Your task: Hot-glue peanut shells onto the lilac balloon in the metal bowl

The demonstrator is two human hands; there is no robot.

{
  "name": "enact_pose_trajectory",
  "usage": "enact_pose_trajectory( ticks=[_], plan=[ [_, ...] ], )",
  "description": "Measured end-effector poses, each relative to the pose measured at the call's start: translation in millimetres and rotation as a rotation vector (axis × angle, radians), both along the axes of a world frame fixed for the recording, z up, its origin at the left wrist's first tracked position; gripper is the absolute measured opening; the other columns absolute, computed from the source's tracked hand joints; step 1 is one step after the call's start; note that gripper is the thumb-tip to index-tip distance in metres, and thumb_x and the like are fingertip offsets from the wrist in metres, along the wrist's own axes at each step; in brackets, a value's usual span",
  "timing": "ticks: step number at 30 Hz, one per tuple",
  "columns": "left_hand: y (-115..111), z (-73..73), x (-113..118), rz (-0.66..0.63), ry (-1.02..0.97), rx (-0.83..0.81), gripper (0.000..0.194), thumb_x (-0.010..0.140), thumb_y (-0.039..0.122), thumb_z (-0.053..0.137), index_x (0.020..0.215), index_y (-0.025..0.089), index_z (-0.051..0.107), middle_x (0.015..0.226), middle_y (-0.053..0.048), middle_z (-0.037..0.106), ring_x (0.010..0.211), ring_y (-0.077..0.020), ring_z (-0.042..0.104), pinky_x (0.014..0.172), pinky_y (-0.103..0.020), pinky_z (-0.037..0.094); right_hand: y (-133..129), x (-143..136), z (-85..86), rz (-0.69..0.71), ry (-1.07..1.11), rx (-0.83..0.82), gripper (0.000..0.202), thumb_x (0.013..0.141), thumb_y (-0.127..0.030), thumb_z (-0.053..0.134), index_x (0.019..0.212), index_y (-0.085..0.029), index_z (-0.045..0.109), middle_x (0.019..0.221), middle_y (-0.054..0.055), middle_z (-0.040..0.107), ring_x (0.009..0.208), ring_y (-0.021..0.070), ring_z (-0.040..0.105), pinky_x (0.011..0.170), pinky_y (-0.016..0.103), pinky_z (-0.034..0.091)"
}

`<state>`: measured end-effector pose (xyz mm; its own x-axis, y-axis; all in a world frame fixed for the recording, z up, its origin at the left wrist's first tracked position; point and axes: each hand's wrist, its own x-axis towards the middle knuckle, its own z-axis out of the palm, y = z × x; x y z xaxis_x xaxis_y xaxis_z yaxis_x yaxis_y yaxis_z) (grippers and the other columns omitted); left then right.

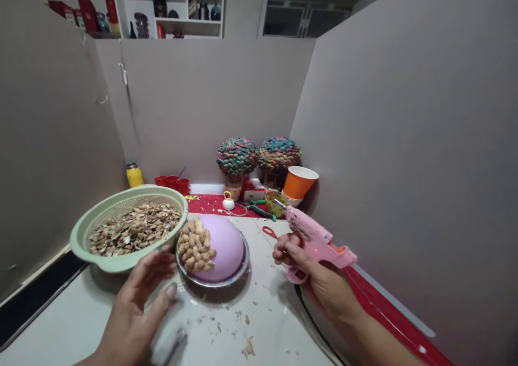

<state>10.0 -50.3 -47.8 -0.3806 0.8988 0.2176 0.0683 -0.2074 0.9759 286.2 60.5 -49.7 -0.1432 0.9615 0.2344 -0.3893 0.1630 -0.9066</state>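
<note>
A purple dome (224, 247) rests in a round metal dish (218, 285), its left side covered with whole peanuts (196, 246). Just left and in front of the dish, my left hand (141, 304) has its thumb and fingers apart and holds nothing. My right hand (309, 261) is wrapped round the handle of a pink glue gun (313, 234), right of the dome. A small red light glows on the gun, and its nozzle points up and to the left. Beside the dome on the left, a green colander (121, 262) holds many empty shells (137, 228).
Behind stand two colourful ball-topped trees (237, 157), an orange cup (298, 185), green-handled pliers (261, 212), red cups (172, 182) and a yellow bottle (135, 176). Red-handled scissors (269, 231) lie near the gun. A black cord (313, 323) trails from it. Shell bits dot the white table (226, 333).
</note>
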Motion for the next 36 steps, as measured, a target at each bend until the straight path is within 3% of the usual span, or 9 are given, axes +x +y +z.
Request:
enact_pose_trajectory(
  ticks=[2, 5, 11, 16, 20, 23, 30, 33, 36],
  plan=[
    [2, -7.5, 1, 0.045, 0.042, 0.054, 0.053, 0.078, 0.032, 0.076, 0.127, 0.033, 0.056, 0.129, -0.006, 0.064, 0.12, -0.0263, 0.059, 0.106, -0.036, 0.043, 3, -3, 2.9, -0.037, 0.001, -0.027, 0.024, 0.076, -0.042, 0.079, 0.085, -0.024, 0.067, 0.091, 0.003, 0.065, 0.08, 0.0191, 0.06, 0.07, 0.031, 0.051],
    [7, -14.5, -5, -0.046, 0.184, 0.091, 0.071, 0.076, 0.026, 0.079, 0.138, 0.036, 0.046, 0.143, -0.007, 0.055, 0.133, -0.0284, 0.049, 0.117, -0.044, 0.028, 6, -8, 9.4, -0.046, -0.026, -0.03, 0.027, 0.076, -0.044, 0.079, 0.093, -0.025, 0.069, 0.099, 0.004, 0.069, 0.084, 0.021, 0.064, 0.07, 0.031, 0.053],
    [19, -28.4, -14, -0.104, 0.387, 0.098, 0.088, 0.069, 0.019, 0.083, 0.145, 0.034, 0.04, 0.156, -0.007, 0.039, 0.145, -0.0322, 0.03, 0.121, -0.049, 0.01, 18, -22, 15.0, 0.06, -0.112, 0.028, 0.032, 0.082, -0.044, 0.074, 0.11, -0.03, 0.068, 0.115, 0.005, 0.072, 0.11, 0.0265, 0.063, 0.09, 0.039, 0.051],
    [24, -38.8, -10, -0.156, 0.35, 0.084, 0.082, 0.068, 0.022, 0.083, 0.142, 0.029, 0.046, 0.156, -0.009, 0.038, 0.146, -0.0348, 0.024, 0.121, -0.05, 0.01, 29, -35, 8.4, 0.112, -0.138, 0.048, 0.034, 0.082, -0.044, 0.074, 0.112, -0.031, 0.069, 0.122, 0.005, 0.07, 0.118, 0.0283, 0.059, 0.095, 0.042, 0.048],
    [31, -43.1, -7, -0.181, 0.431, 0.194, 0.081, 0.072, 0.021, 0.079, 0.144, 0.035, 0.043, 0.159, -0.007, 0.033, 0.147, -0.036, 0.022, 0.12, -0.054, 0.011, 33, -43, 5.8, 0.185, -0.071, 0.006, 0.033, 0.08, -0.043, 0.076, 0.109, -0.027, 0.07, 0.118, 0.006, 0.072, 0.114, 0.0278, 0.062, 0.099, 0.044, 0.046],
    [37, -38.5, 2, -0.186, 0.43, 0.244, 0.082, 0.073, 0.022, 0.079, 0.144, 0.037, 0.042, 0.159, -0.006, 0.032, 0.147, -0.0372, 0.021, 0.119, -0.054, 0.011, 35, -47, 5.5, 0.199, 0.003, -0.09, 0.036, 0.074, -0.042, 0.081, 0.104, -0.025, 0.072, 0.112, 0.007, 0.074, 0.111, 0.0276, 0.065, 0.097, 0.042, 0.049],
    [39, -26.8, 35, -0.009, 0.256, 0.209, 0.072, 0.077, 0.031, 0.075, 0.142, 0.036, 0.046, 0.154, -0.006, 0.041, 0.147, -0.0347, 0.023, 0.121, -0.051, 0.007, 38, -44, 6.7, 0.205, 0.08, -0.172, 0.036, 0.071, -0.041, 0.083, 0.099, -0.02, 0.074, 0.113, 0.01, 0.074, 0.114, 0.0292, 0.063, 0.094, 0.042, 0.052],
    [39, -27.4, 36, -0.006, 0.371, 0.28, 0.073, 0.08, 0.026, 0.073, 0.143, 0.043, 0.041, 0.157, -0.001, 0.037, 0.147, -0.0331, 0.024, 0.121, -0.049, 0.011, 37, -43, 8.8, 0.23, 0.097, -0.174, 0.038, 0.07, -0.039, 0.083, 0.102, -0.021, 0.074, 0.115, 0.01, 0.073, 0.11, 0.0291, 0.065, 0.092, 0.042, 0.052],
    [41, -21.2, 27, -0.018, 0.635, 0.349, 0.081, 0.084, 0.019, 0.068, 0.148, 0.047, 0.027, 0.159, -0.001, 0.033, 0.146, -0.0327, 0.025, 0.12, -0.05, 0.018, 34, -42, 11.4, 0.263, 0.104, -0.167, 0.036, 0.07, -0.04, 0.083, 0.101, -0.022, 0.074, 0.118, 0.01, 0.072, 0.108, 0.0297, 0.066, 0.09, 0.042, 0.053]
  ],
)
